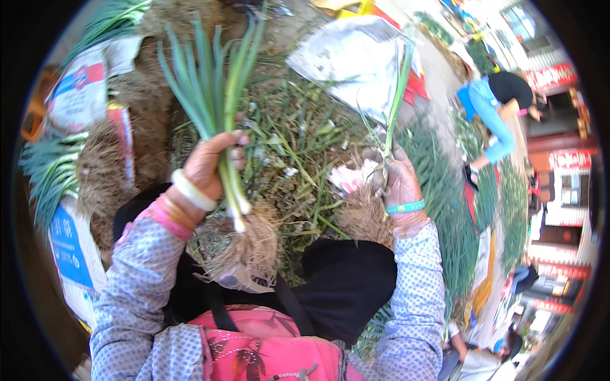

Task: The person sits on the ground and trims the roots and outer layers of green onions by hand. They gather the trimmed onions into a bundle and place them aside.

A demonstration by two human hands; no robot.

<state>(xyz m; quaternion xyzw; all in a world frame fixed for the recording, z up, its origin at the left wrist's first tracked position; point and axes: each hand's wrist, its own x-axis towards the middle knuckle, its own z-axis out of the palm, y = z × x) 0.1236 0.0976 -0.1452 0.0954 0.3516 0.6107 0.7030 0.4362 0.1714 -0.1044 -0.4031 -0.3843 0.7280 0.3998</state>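
My left hand (208, 166) is closed around the pale stems of a bunch of green onions (206, 95). Their leaves point up and away, and their brown stringy roots (244, 244) hang toward my lap. My right hand (401, 181) pinches a thinner green onion (398, 95), its leaves standing up above my fingers. Beside that hand lie a pinkish-white scrap (351, 176) and a tangle of brown roots (363, 213); I cannot tell whether these roots belong to the held onion.
Stripped leaves (286, 136) litter the ground ahead. A white sack (346, 57) lies beyond. Green onions (438, 209) spread along my right; rooty bundles (111, 165) are stacked left. A person in blue trousers (499, 127) bends over at far right; other people are at lower right.
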